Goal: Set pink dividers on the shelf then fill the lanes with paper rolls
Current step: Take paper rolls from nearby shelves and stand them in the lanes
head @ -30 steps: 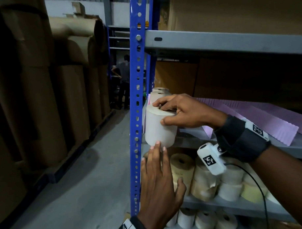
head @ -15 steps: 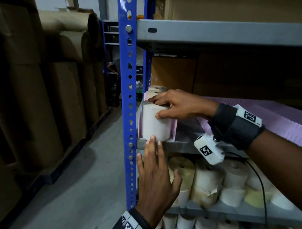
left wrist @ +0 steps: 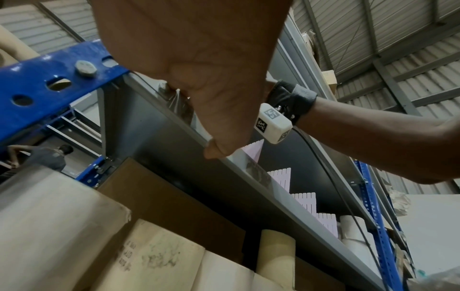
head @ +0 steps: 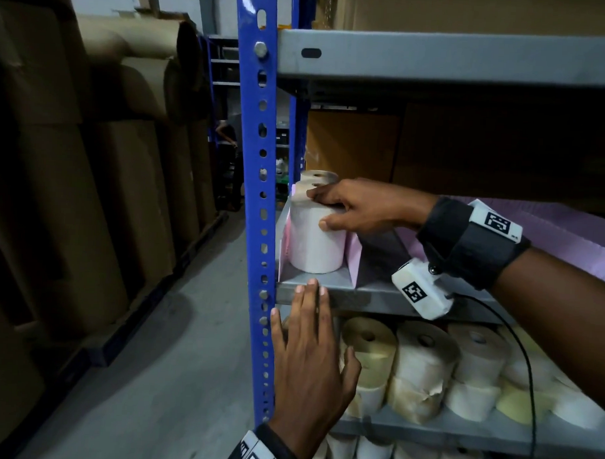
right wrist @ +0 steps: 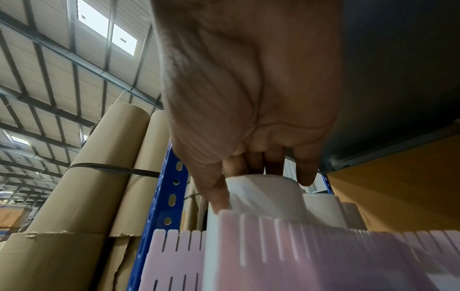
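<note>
A white paper roll [head: 316,245] stands upright at the front of the leftmost lane on the grey shelf [head: 367,295], between two pink dividers [head: 353,260]. My right hand [head: 336,210] grips its top from above, fingers over the rim and thumb on its side [right wrist: 266,194]. Two more rolls [head: 316,177] stand behind it in the same lane. My left hand [head: 311,336] is flat with straight fingers, its fingertips [head: 311,288] touching the shelf's front edge below the roll. More pink dividers [head: 534,234] lie on the shelf to the right.
A blue perforated upright [head: 257,200] stands just left of the lane. Several yellowed and white rolls [head: 423,367] fill the shelf below. Tall brown cardboard tubes [head: 90,174] line the aisle's left side. A person [head: 227,137] stands far down the aisle.
My right hand has lowered the roll from above the shelf's front edge down into the leftmost lane between the dividers. My left hand stayed flat beneath it, at the shelf edge.
</note>
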`<control>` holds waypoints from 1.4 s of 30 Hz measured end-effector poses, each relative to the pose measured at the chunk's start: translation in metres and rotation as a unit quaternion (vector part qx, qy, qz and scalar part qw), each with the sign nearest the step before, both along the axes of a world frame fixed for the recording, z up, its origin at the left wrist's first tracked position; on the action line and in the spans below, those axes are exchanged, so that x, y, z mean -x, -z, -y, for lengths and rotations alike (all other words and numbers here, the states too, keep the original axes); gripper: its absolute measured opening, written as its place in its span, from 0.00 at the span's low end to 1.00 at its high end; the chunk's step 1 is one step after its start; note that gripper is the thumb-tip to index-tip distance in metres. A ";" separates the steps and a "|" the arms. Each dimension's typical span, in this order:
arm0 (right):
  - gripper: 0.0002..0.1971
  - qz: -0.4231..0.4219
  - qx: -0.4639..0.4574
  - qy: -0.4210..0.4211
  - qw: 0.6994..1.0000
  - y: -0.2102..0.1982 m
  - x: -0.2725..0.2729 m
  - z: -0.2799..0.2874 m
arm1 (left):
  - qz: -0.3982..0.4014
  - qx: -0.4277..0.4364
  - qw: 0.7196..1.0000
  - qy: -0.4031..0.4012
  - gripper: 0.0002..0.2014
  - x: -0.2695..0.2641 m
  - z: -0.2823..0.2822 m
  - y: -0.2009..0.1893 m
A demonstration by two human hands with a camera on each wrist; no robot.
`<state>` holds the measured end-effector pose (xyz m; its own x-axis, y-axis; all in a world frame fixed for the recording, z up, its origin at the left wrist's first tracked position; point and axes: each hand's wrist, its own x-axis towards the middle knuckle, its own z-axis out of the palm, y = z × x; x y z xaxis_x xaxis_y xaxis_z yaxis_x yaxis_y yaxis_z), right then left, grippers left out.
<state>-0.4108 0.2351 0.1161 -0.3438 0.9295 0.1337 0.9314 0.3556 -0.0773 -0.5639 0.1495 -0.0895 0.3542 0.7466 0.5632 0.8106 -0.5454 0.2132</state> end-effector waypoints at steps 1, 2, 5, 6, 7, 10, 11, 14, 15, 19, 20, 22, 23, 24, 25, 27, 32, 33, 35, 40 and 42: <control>0.19 -0.002 0.003 0.007 1.000 0.000 -0.001 0.000 | -0.003 -0.001 1.000 0.001 0.46 0.001 0.000 0.001; 0.20 0.006 0.006 0.011 1.000 0.000 -0.001 0.001 | -0.006 -0.003 1.000 0.004 0.46 0.002 -0.001 0.001; 0.23 0.060 0.012 0.014 0.998 -0.004 0.004 0.009 | -0.017 0.003 1.000 0.017 0.48 0.006 -0.001 0.000; 0.23 0.070 0.017 0.024 0.997 -0.004 0.007 0.012 | -0.020 0.009 1.000 0.021 0.49 0.008 0.000 -0.001; 0.23 0.078 0.018 0.035 0.996 -0.005 0.010 0.016 | -0.017 0.018 0.999 0.027 0.50 0.008 0.000 -0.001; 0.19 0.082 -0.002 0.056 0.995 -0.008 0.016 0.031 | 0.009 0.077 0.995 0.067 0.50 0.013 -0.003 -0.004; 0.18 0.078 -0.017 0.054 0.995 -0.009 0.018 0.037 | 0.027 0.094 0.992 0.085 0.49 0.016 -0.002 -0.006; 0.20 0.037 -0.068 0.030 0.997 -0.009 0.018 0.061 | 0.086 0.108 0.982 0.126 0.47 0.032 0.005 -0.018; 0.23 0.014 -0.082 0.026 0.996 -0.008 0.016 0.072 | 0.105 0.110 0.979 0.135 0.46 0.039 0.010 -0.022; 0.28 -0.047 -0.140 0.028 0.989 0.017 0.008 0.135 | 0.177 0.092 0.969 0.145 0.41 0.065 0.044 -0.028; 0.29 -0.055 -0.153 0.030 0.986 0.027 0.005 0.154 | 0.201 0.087 0.965 0.144 0.40 0.067 0.052 -0.029; 0.27 -0.069 -0.167 0.044 0.982 0.052 0.001 0.196 | 0.253 0.098 0.950 0.151 0.36 0.069 0.070 -0.025; 0.27 -0.078 -0.170 0.061 0.980 0.066 -0.002 0.219 | 0.277 0.110 0.941 0.163 0.35 0.067 0.080 -0.021; 0.26 -0.087 -0.168 0.078 0.979 0.080 -0.004 0.239 | 0.296 0.122 0.932 0.168 0.33 0.063 0.088 -0.016; 0.25 -0.094 -0.164 0.095 0.977 0.093 -0.008 0.257 | 0.310 0.134 0.925 0.171 0.31 0.059 0.096 -0.009; 0.22 -0.113 -0.156 0.130 0.973 0.113 -0.022 0.293 | 0.320 0.168 0.915 0.182 0.27 0.045 0.113 0.002; 0.21 -0.123 -0.163 0.245 0.948 0.146 -0.083 0.366 | 0.264 0.190 0.908 0.265 0.20 -0.011 0.151 0.010; 0.21 -0.123 -0.165 0.270 0.941 0.149 -0.098 0.383 | 0.248 0.184 0.908 0.284 0.18 -0.028 0.160 0.008; 0.22 -0.120 -0.161 0.307 0.930 0.156 -0.123 0.406 | 0.218 0.181 0.906 0.316 0.15 -0.053 0.175 0.005; 0.25 -0.105 -0.138 0.389 0.905 0.161 -0.199 0.475 | 0.179 0.184 0.886 0.386 0.16 -0.136 0.216 -0.010; 0.26 -0.095 -0.142 0.409 0.897 0.158 -0.235 0.505 | 0.184 0.175 0.879 0.405 0.17 -0.176 0.234 -0.020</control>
